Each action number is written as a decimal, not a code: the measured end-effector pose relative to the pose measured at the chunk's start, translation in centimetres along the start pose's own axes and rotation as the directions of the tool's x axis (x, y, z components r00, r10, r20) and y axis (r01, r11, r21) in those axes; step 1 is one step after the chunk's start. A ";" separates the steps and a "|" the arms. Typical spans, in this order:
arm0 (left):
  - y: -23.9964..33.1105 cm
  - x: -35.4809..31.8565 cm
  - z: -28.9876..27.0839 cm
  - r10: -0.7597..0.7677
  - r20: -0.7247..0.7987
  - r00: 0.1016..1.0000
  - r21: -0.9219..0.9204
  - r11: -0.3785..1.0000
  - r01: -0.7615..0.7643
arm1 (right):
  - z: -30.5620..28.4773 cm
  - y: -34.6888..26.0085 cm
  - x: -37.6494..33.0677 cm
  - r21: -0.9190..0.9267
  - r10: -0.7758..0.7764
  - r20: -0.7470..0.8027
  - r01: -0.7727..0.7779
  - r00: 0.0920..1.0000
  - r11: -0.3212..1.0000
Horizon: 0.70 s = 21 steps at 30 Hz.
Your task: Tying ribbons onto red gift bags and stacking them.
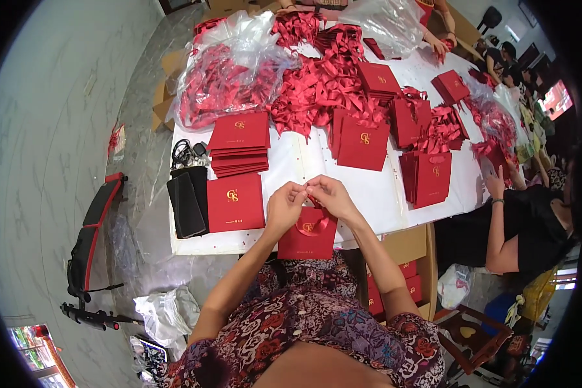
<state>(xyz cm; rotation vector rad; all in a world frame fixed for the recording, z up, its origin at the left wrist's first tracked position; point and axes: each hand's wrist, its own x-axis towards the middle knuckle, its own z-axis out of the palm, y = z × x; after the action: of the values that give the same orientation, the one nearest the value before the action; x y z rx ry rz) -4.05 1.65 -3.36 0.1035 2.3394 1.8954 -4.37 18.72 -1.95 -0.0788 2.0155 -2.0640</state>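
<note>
Between both hands: thin red ribbon [313, 213], pinched at top of small red bag [307, 236]. Left hand [283, 205] and right hand [326, 197] close together, fingertips meeting on ribbon. Bag hangs at table [284, 161] edge, just under hands.

Risks, I think: ribbon slips from fingertips; bag drops to lap since only ribbon holds it; pull too hard, ribbon tears paper.

Hard to see: knot hidden by fingers; ribbon end too small to tell. Flat red bag [236, 202] lies just left of left hand.
</note>
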 end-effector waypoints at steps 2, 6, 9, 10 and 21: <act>0.4 0.0 -0.4 -0.038 0.024 0.999 -0.060 0.997 0.040 | -0.3 -1.0 -0.2 -0.035 -0.036 0.024 0.037 0.999 0.999; 1.7 0.4 -1.1 -0.170 0.247 0.954 -0.398 0.880 0.260 | -0.4 -1.7 -1.1 -0.057 -0.157 0.021 0.158 0.987 0.986; 2.7 -0.1 -0.9 -0.172 0.283 0.944 -0.369 0.889 0.273 | -0.6 -2.0 -1.8 -0.157 -0.169 -0.030 0.162 0.985 0.974; 2.8 -0.4 -0.7 -0.156 0.287 0.945 -0.348 0.902 0.255 | -0.8 -2.6 -2.3 -0.076 -0.123 -0.072 0.117 0.990 0.990; 4.2 -4.5 -3.4 0.031 0.480 0.877 -0.413 0.890 0.195 | -4.6 0.8 -0.3 0.495 0.120 -0.439 0.128 0.891 0.859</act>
<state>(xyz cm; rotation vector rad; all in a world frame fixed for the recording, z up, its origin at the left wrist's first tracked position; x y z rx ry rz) -0.24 -1.39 1.74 0.3670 1.5242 2.0274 -4.93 23.31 -2.82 0.5562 1.5748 -2.7483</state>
